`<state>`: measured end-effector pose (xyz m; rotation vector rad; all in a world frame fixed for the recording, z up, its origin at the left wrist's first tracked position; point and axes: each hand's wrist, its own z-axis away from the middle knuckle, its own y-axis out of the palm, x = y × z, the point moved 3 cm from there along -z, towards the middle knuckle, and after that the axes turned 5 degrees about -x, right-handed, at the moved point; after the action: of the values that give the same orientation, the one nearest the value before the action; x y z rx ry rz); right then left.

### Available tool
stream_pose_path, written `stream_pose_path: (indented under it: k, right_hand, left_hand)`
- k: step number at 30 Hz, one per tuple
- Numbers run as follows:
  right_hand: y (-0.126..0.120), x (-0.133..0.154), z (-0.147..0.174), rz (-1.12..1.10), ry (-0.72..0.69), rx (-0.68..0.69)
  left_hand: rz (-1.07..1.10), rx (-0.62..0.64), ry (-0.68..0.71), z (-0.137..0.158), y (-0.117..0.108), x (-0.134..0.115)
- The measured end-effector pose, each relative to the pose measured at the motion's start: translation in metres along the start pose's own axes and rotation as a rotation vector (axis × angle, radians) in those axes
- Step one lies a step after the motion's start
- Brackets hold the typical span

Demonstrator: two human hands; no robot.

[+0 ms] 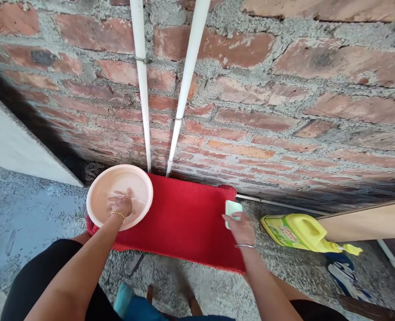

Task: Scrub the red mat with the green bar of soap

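My left hand [121, 203] dips into the water of a pale pink basin [93, 207], its fingers spread and holding nothing. A gold-coloured bangle circles that wrist. The basin rests on the left end of a low surface covered with red cloth [184, 214]. Over the cloth's right end, my right hand [243, 229] grips a pale green, round-cornered rectangular piece [233, 207]; whether it is a soap bar or a soap dish I cannot tell. A silver-coloured bangle is on the right wrist.
A yellow pump bottle [297, 229] lies on the concrete floor at the right, close to a blue-and-white shoe [346, 278]. Two white pipes [185, 84] run down the brick wall [250, 120] behind the cloth. A pale panel [23, 138] leans at the left.
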<state>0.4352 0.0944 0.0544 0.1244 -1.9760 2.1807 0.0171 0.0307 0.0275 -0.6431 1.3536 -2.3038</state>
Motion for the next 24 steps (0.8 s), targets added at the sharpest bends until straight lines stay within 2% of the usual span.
stream_pose_path:
  k: [2,5,8,10,12,14,17,20,24]
  right_hand:
    - [0.011,0.043,0.009,-0.042,0.042,0.028]
    - [0.029,0.125,0.030,-0.153,0.093,0.131]
    - [0.046,0.202,0.052,-0.207,0.034,0.244]
    - [0.055,0.233,0.062,-0.195,-0.030,0.287]
    - [0.061,0.245,0.066,-0.170,-0.098,0.298]
    - [0.063,0.239,0.065,-0.140,-0.137,0.288]
    - [0.058,0.205,0.056,-0.090,-0.119,0.260]
    - [0.044,0.148,0.040,-0.035,-0.030,0.237]
    - [0.016,0.046,0.020,0.018,0.160,0.204]
  left_hand:
    - [-0.012,0.000,0.000,-0.001,0.001,0.000]
    - [-0.050,0.002,0.012,-0.005,0.006,0.000]
    - [-0.058,-0.006,0.038,-0.010,0.013,0.002]
    - [-0.053,-0.014,0.050,-0.012,0.016,0.002]
    - [-0.050,-0.020,0.045,-0.012,0.018,0.003]
    - [-0.047,-0.022,0.043,-0.012,0.018,0.003]
    - [-0.060,-0.006,0.048,-0.011,0.017,0.003]
    - [-0.076,0.011,0.049,-0.009,0.015,0.005]
    - [-0.083,0.011,0.050,-0.008,0.010,0.005]
